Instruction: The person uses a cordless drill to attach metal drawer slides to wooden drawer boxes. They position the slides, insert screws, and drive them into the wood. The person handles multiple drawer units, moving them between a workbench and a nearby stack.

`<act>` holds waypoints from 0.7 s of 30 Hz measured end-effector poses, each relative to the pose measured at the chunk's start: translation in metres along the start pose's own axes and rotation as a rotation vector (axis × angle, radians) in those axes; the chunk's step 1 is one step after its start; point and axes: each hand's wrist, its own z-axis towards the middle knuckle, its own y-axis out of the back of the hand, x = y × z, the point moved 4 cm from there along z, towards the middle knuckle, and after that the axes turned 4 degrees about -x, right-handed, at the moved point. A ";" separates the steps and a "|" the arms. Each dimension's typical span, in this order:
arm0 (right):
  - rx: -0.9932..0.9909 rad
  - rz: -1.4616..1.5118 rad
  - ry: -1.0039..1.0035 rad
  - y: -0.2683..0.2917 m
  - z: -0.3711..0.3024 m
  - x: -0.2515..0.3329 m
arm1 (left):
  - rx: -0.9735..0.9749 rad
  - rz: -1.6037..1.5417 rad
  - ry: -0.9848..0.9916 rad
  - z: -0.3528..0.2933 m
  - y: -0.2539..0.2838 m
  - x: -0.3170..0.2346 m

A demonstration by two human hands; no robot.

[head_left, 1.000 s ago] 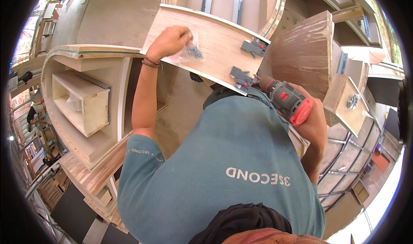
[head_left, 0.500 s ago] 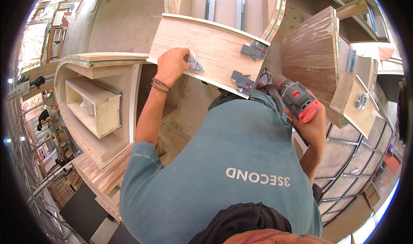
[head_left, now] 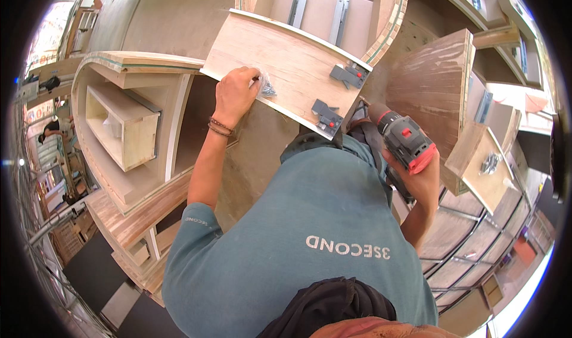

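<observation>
A pale wooden board (head_left: 286, 58) with a white edge lies in front of me, slanting down to the right. My left hand (head_left: 235, 96) is over its near left edge, fingers closed on a small clear plastic bag of screws (head_left: 266, 86). In my right hand (head_left: 422, 186) is a cordless drill (head_left: 406, 138), grey and black with red parts. Its tip points up and left, beside the board's right end and apart from it. Two grey plastic drawer clips with red tabs, an upper clip (head_left: 349, 76) and a lower clip (head_left: 327, 116), sit at that end.
Behind the board stands a cabinet frame with metal drawer runners (head_left: 339, 19). A curved cabinet (head_left: 128, 61) holding a wooden drawer (head_left: 143, 144) is at left. At right are a brown wood panel (head_left: 432, 87) and another board bearing a bag of hardware (head_left: 491, 163).
The view has shifted slightly, so the cabinets sit differently in the picture. My left hand still holds the bag at the board. The drill appears a little further left, beside the board's end.
</observation>
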 end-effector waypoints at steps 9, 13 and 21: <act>0.071 0.019 0.032 0.047 0.042 -0.011 | -0.266 -0.096 0.401 -0.003 0.028 -0.027; 0.137 0.001 0.066 0.075 0.062 -0.016 | -0.406 -0.136 0.444 -0.013 0.024 -0.076; 0.333 -0.125 0.118 0.120 0.094 -0.029 | -0.297 0.079 0.527 -0.006 -0.049 -0.115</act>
